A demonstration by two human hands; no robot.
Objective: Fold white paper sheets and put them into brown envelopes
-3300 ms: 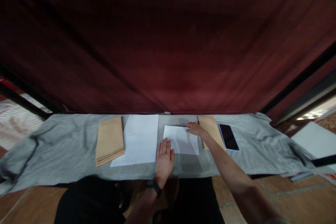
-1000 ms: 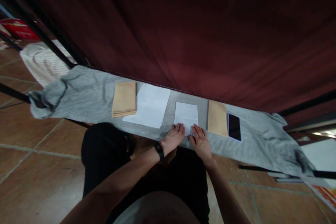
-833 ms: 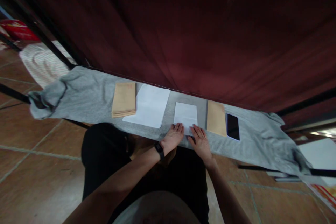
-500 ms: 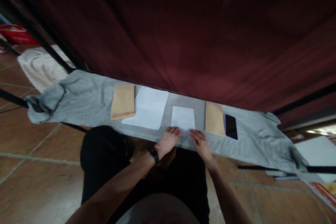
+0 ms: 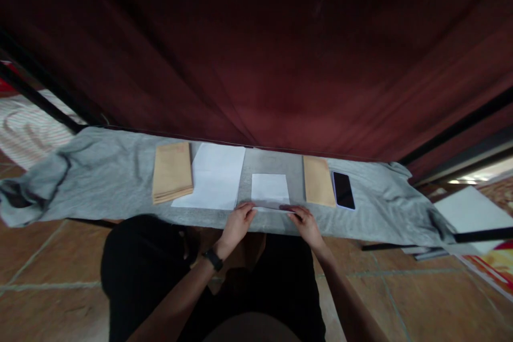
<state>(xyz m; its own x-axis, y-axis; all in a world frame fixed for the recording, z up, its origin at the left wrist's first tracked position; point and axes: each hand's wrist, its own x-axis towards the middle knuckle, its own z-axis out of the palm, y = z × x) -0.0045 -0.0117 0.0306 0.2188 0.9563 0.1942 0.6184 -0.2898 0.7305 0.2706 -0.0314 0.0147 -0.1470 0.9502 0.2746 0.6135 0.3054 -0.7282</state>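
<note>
A sheet of white paper (image 5: 270, 187) lies in front of me on the grey cloth (image 5: 132, 171), its near edge raised in a narrow strip. My left hand (image 5: 237, 222) pinches the left end of that strip between thumb and fingers. At the other end, my right hand (image 5: 305, 223) grips the same edge in a pinch. Larger white sheets (image 5: 212, 179) lie to the left, partly under a stack of brown envelopes (image 5: 172, 172). Right of the paper rests a brown envelope (image 5: 318, 180).
A phone (image 5: 343, 191) with a dark screen lies beside the right-hand envelope. A dark red curtain (image 5: 260, 91) hangs behind the cloth-covered surface. Black metal bars (image 5: 460, 128) stand at both sides. My legs (image 5: 140, 272) are under the near edge.
The paper's near edge has come up off the cloth into a raised strip. My hands have moved apart slightly, from resting at the edge to pinching its ends. The view has shifted.
</note>
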